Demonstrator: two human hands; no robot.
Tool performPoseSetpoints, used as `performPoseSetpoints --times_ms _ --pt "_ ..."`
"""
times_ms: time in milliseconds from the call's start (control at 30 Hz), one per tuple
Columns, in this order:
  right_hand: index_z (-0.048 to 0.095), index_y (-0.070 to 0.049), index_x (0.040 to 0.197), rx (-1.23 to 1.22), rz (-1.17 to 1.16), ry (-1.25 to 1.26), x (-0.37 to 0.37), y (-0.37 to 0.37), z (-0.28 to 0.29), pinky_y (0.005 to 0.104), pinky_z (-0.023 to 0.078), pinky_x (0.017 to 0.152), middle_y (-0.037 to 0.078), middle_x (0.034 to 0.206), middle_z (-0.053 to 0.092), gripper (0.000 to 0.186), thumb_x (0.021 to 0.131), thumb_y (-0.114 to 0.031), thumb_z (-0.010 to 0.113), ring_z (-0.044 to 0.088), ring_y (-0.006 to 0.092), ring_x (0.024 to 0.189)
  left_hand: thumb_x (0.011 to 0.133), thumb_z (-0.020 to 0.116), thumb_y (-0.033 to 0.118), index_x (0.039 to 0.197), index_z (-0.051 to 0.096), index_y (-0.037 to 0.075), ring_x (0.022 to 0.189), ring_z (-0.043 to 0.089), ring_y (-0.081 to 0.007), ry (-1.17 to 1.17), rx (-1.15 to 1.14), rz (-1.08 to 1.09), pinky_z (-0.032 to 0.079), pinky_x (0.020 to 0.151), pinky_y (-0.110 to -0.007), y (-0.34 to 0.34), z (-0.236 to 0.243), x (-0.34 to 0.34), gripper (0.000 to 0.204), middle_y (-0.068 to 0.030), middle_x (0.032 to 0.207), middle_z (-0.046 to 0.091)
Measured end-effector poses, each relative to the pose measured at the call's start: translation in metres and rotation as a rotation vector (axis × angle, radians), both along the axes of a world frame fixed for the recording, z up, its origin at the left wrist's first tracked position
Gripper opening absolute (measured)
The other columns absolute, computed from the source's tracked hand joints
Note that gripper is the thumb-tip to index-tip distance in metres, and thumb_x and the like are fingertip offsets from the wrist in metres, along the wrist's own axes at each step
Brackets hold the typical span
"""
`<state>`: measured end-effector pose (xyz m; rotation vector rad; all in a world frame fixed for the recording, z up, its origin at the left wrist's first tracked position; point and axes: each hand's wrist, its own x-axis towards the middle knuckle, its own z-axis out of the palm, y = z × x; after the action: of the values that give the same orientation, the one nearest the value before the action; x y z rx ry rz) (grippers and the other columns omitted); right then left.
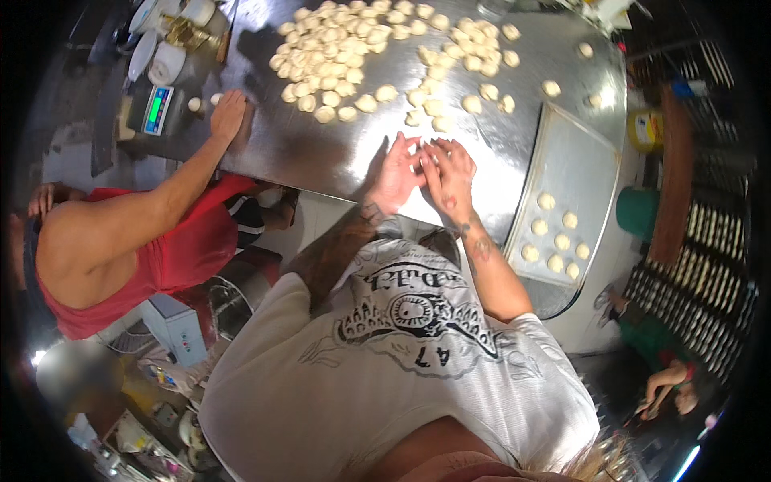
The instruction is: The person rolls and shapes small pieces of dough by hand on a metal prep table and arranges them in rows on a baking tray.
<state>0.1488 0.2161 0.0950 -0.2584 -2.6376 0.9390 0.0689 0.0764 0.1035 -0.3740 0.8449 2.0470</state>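
Dough [329, 60] lies heaped in small pale pieces on the far side of a steel table [289, 153], left of centre, while at the near edge a person's left hand [393, 178] and right hand [450, 173] meet over the bright steel. The two hands are together, fingers bent and fingertips touching or nearly so; whether a piece is pinched between them cannot be told from this angle. Loose pieces [441, 124] trail from the heap toward the fingers, the nearest lying just beyond them. To the right, a metal tray [578, 161] carries a small group of balls [562, 242], loosely spread at its near end. The step in hand looks to be shaping by hand, with a few balls set out and most of the dough waiting in the heap. The next move seems to call for a light, even touch, enough to round a piece without flattening it, then a reach to the right to space it from its neighbours. Dough of this kind may cling to the skin or lose its shape if squeezed. At left, a co-worker's hand [228, 116] rests on the table beside two small lumps [194, 104], near a lit scale [157, 110].
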Motion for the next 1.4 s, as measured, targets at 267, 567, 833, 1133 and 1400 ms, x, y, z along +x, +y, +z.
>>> performPoseSetpoints --times_ms 267,567,833,1133,1400 --pt "0.078 -0.014 0.123 0.194 0.127 -0.148 -0.192 -0.021 -0.001 0.0475 0.055 0.088 0.015 0.109 0.076 0.032 0.092 -0.02 0.073 0.07 0.0375 0.103 0.093 0.079 0.026 0.128 0.073 0.01 0.133 0.056 -0.0252 1.73 -1.4 -0.15 0.031 0.117 -0.053 -0.074 -0.034 -0.13 0.039 -0.0098 0.141 0.06" --pt "0.067 0.0 0.116 -0.204 -0.192 -0.264 0.026 -0.013 -0.024 0.0492 0.055 0.081 0.021 0.1 0.066 0.045 0.094 -0.035 0.083 0.066 0.0403 0.088 0.09 0.081 0.027 0.118 0.068 0.006 0.099 0.068 -0.0402 1.387 -1.101 -0.434 0.056 0.086 -0.05 -0.137 -0.059 -0.075 0.037 -0.0171 0.099 0.069" --pt "0.073 -0.009 0.12 0.142 -0.021 0.153 -0.011 -0.044 -0.029 0.0519 0.052 0.078 0.016 0.101 0.069 0.031 0.091 -0.004 0.063 0.066 0.0372 0.09 0.102 0.062 0.019 0.112 0.072 0.008 0.11 0.063 -0.0291 2.018 -1.057 -0.402 0.047 0.094 -0.048 -0.051 -0.077 -0.078 0.017 -0.0061 0.103 0.067" --pt "0.073 -0.013 0.121 0.261 0.207 0.036 0.028 0.002 -0.041 0.0486 0.049 0.085 0.01 0.103 0.068 0.032 0.092 -0.004 0.062 0.065 0.032 0.099 0.094 0.062 0.013 0.112 0.069 0.007 0.117 0.062 -0.0274 2.163 -1.053 -0.621 0.045 0.094 -0.047 -0.087 -0.084 -0.066 0.02 -0.0097 0.119 0.066" --pt "0.076 -0.008 0.114 0.117 0.285 0.143 0.067 -0.008 -0.052 0.0484 0.048 0.087 0.015 0.101 0.066 0.034 0.082 0.0 0.066 0.064 0.0368 0.099 0.105 0.057 0.015 0.122 0.068 0.009 0.117 0.065 -0.0224 1.798 -0.881 -0.518 0.048 0.096 -0.044 -0.115 -0.101 -0.029 0.021 -0.0062 0.116 0.069"
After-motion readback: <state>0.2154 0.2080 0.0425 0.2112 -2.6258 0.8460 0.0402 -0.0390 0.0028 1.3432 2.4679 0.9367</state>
